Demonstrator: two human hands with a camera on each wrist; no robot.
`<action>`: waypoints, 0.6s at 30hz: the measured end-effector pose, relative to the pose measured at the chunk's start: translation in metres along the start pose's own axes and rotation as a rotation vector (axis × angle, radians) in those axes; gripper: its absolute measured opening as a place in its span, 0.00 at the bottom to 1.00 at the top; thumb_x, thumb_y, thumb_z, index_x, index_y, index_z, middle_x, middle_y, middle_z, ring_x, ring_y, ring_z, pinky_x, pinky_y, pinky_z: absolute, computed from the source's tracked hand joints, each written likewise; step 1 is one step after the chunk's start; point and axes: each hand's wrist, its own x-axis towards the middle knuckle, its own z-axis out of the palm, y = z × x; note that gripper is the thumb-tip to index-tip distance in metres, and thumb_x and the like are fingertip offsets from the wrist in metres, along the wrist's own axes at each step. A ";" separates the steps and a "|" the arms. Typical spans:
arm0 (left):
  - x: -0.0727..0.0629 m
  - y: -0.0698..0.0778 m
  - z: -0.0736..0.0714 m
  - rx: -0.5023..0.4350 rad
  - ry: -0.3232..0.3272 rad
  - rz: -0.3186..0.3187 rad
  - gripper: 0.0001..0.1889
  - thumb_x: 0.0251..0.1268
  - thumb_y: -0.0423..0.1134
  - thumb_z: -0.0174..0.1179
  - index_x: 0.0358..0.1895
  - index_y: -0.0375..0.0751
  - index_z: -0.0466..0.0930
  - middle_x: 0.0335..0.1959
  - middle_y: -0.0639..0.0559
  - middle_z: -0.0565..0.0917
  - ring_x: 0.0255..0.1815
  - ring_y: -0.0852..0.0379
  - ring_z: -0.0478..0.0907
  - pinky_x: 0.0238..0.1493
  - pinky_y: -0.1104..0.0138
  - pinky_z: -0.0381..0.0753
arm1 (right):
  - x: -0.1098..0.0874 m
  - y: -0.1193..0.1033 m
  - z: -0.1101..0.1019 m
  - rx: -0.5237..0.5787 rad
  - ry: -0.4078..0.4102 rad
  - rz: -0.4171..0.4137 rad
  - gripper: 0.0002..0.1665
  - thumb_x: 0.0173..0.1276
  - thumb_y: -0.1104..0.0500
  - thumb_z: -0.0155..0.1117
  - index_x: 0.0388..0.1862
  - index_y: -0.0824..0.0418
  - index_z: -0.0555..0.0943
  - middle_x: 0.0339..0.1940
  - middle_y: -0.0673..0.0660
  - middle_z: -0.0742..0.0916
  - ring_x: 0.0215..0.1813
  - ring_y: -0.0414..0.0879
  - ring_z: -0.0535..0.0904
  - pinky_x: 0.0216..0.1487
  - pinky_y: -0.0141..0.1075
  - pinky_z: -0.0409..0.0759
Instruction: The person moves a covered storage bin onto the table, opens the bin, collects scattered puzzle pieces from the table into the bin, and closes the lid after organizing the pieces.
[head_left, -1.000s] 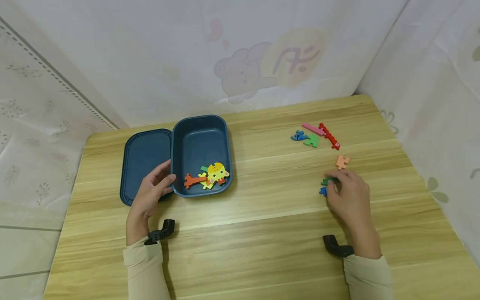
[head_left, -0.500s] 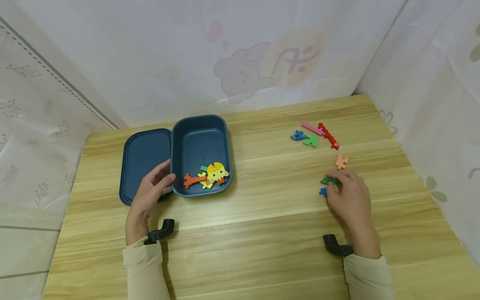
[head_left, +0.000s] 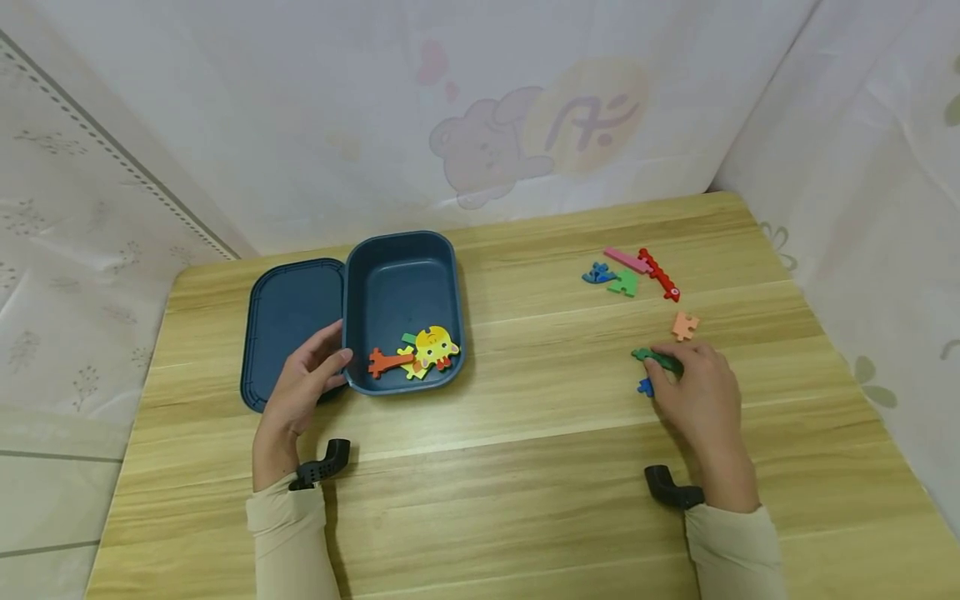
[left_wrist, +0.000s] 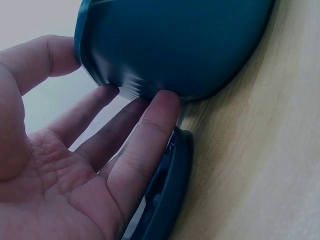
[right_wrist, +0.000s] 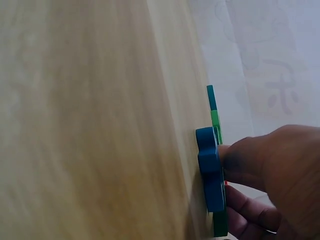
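- The right hand [head_left: 701,387] is bent down from the wrist, gripping a dark green puzzle piece [head_left: 642,354] between thumb and fingers.
- The left hand [head_left: 300,381] reaches to the side of the blue box [head_left: 405,287], fingers loosely extended — tips against the outer wall, thumb at the rim.
- Both forearms come from the near side in beige sleeves [head_left: 288,521], each with a black wrist mount [head_left: 335,456].
- The dark green piece is long and narrow with a wavy edge; it is on the right of the counter [head_left: 487,492], and whether it touches the wood is hard to tell under the fingers.
- A small blue piece [head_left: 646,387] lies just beside the right thumb; a peach piece [head_left: 684,326] lies just beyond that hand.
- Farther back sit a pink strip [head_left: 627,259], a red strip with an eye [head_left: 660,273], a light green piece [head_left: 623,283] and a darker blue piece [head_left: 598,273], close together.
- The box stands upright and uncovered; its lid [head_left: 288,325] lies to its left.
- In the box's near end: a yellow animal face [head_left: 434,345], an orange piece [head_left: 390,361], and a yellow piece [head_left: 414,369] — partly covered.
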 end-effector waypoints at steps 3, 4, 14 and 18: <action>0.000 0.001 0.001 0.003 0.000 -0.007 0.34 0.84 0.47 0.55 0.86 0.47 0.56 0.81 0.40 0.67 0.61 0.70 0.76 0.54 0.77 0.83 | 0.000 0.001 -0.001 0.006 -0.018 -0.008 0.19 0.78 0.54 0.66 0.59 0.66 0.86 0.57 0.74 0.84 0.58 0.72 0.77 0.57 0.67 0.73; 0.000 0.001 0.001 0.002 0.001 -0.007 0.34 0.84 0.47 0.55 0.86 0.47 0.56 0.81 0.40 0.67 0.61 0.70 0.76 0.54 0.77 0.83 | 0.000 0.000 -0.001 0.008 -0.023 -0.012 0.19 0.78 0.54 0.66 0.60 0.66 0.86 0.57 0.74 0.83 0.58 0.72 0.77 0.57 0.67 0.73; 0.000 0.000 0.001 0.005 -0.002 -0.008 0.34 0.84 0.48 0.55 0.86 0.48 0.56 0.81 0.40 0.67 0.62 0.69 0.75 0.54 0.77 0.82 | 0.002 -0.002 -0.001 0.001 -0.044 0.005 0.20 0.78 0.55 0.67 0.60 0.67 0.86 0.57 0.73 0.84 0.58 0.71 0.78 0.57 0.66 0.74; -0.001 -0.001 0.000 0.007 0.000 -0.010 0.35 0.84 0.47 0.55 0.86 0.47 0.55 0.82 0.40 0.66 0.62 0.70 0.75 0.55 0.78 0.82 | 0.003 -0.002 -0.001 0.012 -0.024 -0.004 0.19 0.78 0.55 0.67 0.58 0.67 0.86 0.56 0.74 0.85 0.57 0.70 0.79 0.55 0.65 0.75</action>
